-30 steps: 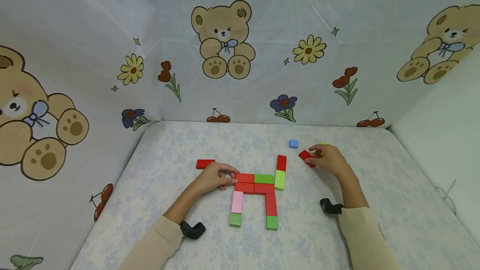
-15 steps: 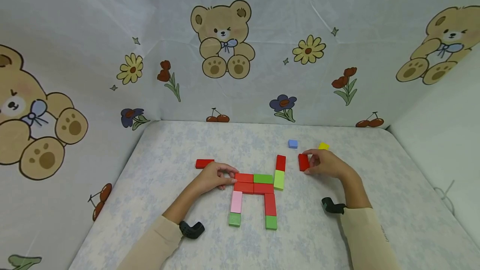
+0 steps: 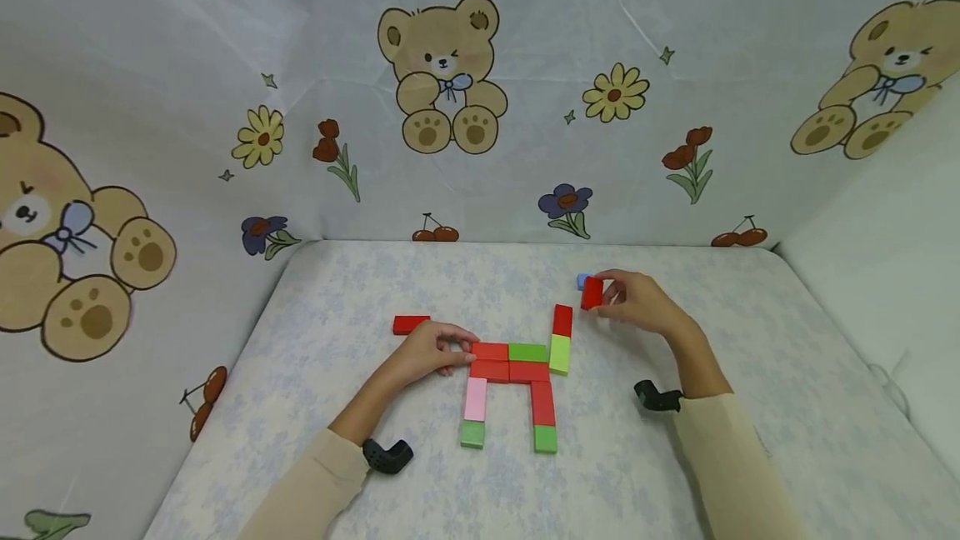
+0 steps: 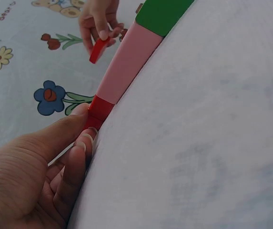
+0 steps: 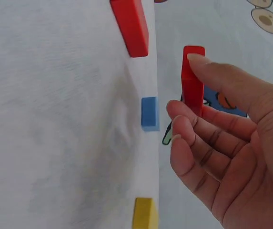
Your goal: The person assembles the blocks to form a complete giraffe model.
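Note:
My right hand (image 3: 637, 302) pinches a red block (image 3: 592, 293) between thumb and fingertips, lifted off the table near the blue block (image 5: 149, 113). In the right wrist view the held block stands on end, the thumb on its near face. My left hand (image 3: 433, 350) rests at the left end of a flat block figure, its thumb and fingertips pinching the end of a red block (image 3: 491, 351). That block adjoins a green block (image 3: 528, 352), above two more red ones. Below run a pink block (image 3: 476, 399) and a red block (image 3: 543, 403), each ending in a green block.
A yellow-green block (image 3: 559, 355) and a red block (image 3: 562, 320) form a column at the figure's upper right. Another red block (image 3: 410, 325) lies beyond the left hand. The yellow block (image 5: 145, 213) shows in the right wrist view. A bear-print cloth hangs behind the table.
My right hand has turned the red block upright, lifted it and carried it left, so it now partly covers the blue block. The left hand stays in place.

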`<state>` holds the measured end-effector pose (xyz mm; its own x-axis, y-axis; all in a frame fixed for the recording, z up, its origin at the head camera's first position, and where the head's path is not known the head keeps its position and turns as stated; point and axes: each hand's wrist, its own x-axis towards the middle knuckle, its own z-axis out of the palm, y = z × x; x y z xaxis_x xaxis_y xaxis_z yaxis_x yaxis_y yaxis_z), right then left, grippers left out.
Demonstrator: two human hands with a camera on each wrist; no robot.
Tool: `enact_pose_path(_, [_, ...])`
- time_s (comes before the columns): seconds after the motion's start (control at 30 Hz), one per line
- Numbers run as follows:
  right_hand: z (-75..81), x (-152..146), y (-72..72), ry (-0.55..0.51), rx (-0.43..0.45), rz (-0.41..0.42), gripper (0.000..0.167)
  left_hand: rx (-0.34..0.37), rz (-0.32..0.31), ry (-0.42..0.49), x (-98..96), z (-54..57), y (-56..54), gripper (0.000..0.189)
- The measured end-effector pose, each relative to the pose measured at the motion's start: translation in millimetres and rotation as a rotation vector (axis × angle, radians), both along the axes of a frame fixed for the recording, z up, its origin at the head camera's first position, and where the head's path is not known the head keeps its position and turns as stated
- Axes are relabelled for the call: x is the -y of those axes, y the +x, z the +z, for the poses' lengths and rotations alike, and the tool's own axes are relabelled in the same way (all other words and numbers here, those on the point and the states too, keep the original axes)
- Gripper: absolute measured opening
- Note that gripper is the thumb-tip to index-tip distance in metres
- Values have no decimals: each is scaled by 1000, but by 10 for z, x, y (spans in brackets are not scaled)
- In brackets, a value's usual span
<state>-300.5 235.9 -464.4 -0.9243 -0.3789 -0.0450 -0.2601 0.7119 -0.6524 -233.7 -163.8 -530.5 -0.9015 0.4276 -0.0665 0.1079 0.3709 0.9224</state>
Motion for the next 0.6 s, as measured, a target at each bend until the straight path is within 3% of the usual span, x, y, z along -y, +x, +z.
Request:
enact_pose_path(0.3, [-13,183,-316,47,112,8,66,4,-14,12,-1,-19,-15,32])
enact_pose_path(0.6, [-115,291,-407,76,93,3,70,-5,-4,27,7,-35,-16,31])
